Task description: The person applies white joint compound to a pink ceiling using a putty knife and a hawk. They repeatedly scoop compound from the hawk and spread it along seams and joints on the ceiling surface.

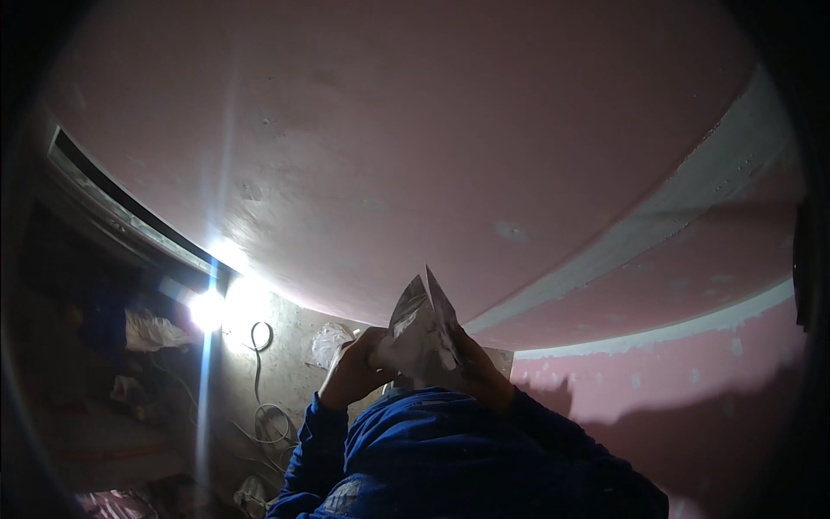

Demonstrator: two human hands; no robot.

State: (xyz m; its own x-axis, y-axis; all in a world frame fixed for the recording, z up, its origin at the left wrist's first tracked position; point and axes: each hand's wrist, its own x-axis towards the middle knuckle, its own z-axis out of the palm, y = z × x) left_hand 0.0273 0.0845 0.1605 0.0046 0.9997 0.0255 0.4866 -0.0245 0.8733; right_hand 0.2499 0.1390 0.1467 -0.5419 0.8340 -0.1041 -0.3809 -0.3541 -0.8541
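Left hand (353,370), its wrist bent inward, grips a broad grey metal-looking blade (408,303) smeared with whitish paste (413,348), held before the chest. Just beside it, a second thin grey blade (442,307) stands tip-up in the right hand (481,374), whose forearm angles inward. Further right, a pale filler band (683,203) already crosses the pink board surface (450,147); bare pink stretches look left uncoated, and paste on the blades is not yet spread.
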